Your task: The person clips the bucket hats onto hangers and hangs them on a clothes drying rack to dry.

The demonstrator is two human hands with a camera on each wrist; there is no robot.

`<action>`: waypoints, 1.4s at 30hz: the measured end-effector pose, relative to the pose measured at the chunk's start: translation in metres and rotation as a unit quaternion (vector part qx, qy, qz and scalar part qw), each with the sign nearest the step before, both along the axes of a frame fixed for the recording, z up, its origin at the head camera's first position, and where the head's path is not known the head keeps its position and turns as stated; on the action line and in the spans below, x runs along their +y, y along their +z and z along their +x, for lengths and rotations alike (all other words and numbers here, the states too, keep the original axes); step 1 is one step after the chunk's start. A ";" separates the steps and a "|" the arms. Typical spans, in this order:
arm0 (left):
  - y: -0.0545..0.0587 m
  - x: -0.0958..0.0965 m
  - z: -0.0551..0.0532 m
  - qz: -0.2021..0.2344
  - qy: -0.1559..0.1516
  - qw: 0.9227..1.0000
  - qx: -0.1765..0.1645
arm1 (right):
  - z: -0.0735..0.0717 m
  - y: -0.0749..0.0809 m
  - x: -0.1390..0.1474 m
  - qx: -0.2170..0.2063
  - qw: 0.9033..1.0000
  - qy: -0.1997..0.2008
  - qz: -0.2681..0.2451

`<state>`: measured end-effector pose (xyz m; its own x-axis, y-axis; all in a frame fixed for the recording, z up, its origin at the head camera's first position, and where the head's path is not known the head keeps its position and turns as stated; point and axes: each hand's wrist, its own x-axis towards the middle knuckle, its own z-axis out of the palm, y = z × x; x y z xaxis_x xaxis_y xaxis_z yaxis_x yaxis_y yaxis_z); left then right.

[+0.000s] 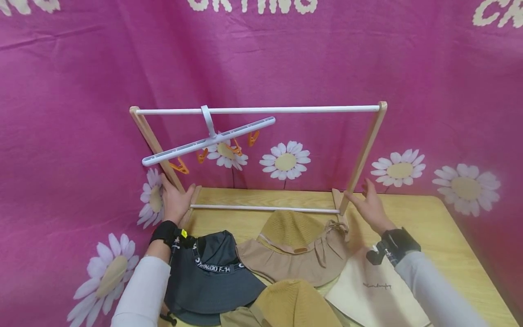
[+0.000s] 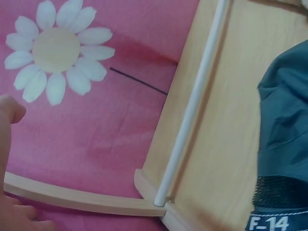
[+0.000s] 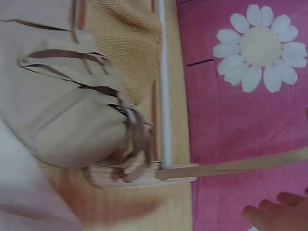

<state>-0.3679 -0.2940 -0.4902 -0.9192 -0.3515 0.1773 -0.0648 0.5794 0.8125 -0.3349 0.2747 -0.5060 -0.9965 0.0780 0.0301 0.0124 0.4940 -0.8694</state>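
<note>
A drying rack with wooden posts and a white top rail stands on the table. My left hand is at its left post, thumb spread away from the fingers. On the other side my right hand is beside the right post, its thumb at the wood and its fingers apart from it. From the top rail hangs a white hanger, tilted with its left end low, carrying several orange clips. A lower white rail joins the posts near the tabletop.
In front of the rack lie a dark bucket hat, a tan hat with a wide brim, a cream hat and a mustard hat. A pink curtain with daisies hangs behind the wooden table.
</note>
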 end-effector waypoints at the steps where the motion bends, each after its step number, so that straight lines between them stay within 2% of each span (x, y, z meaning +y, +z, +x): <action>1: 0.001 -0.002 -0.002 0.001 0.001 1.000 0.003 | -0.003 0.003 0.000 0.007 1.000 0.000 0.003; 6: 0.009 -0.014 -0.011 -0.001 0.009 1.000 0.022 | -0.012 0.019 -0.007 0.057 0.998 0.001 -0.020; 9: 0.014 -0.020 -0.017 0.003 0.013 1.000 0.029 | -0.015 0.025 -0.011 0.079 0.997 -0.004 -0.015; 12: 0.020 -0.025 -0.022 0.003 0.025 0.999 0.032 | -0.017 0.030 -0.013 0.108 0.993 -0.004 0.042; 17: 0.029 -0.027 -0.025 -0.019 0.056 0.997 0.046 | -0.023 0.036 -0.014 0.152 0.978 0.001 0.143; 21: 0.030 -0.029 -0.023 -0.059 0.057 0.995 0.053 | -0.024 0.036 -0.011 0.144 0.974 0.003 0.174; 26: 0.027 -0.030 -0.021 -0.073 0.050 0.995 0.039 | -0.023 0.033 -0.008 0.132 0.975 0.008 0.177; 33: 0.027 -0.024 -0.027 -0.079 0.030 0.996 0.009 | -0.025 0.029 0.003 0.139 0.971 0.002 0.195; 42: 0.028 -0.017 -0.035 -0.096 0.019 0.995 0.019 | -0.029 0.029 0.014 0.116 0.973 0.004 0.199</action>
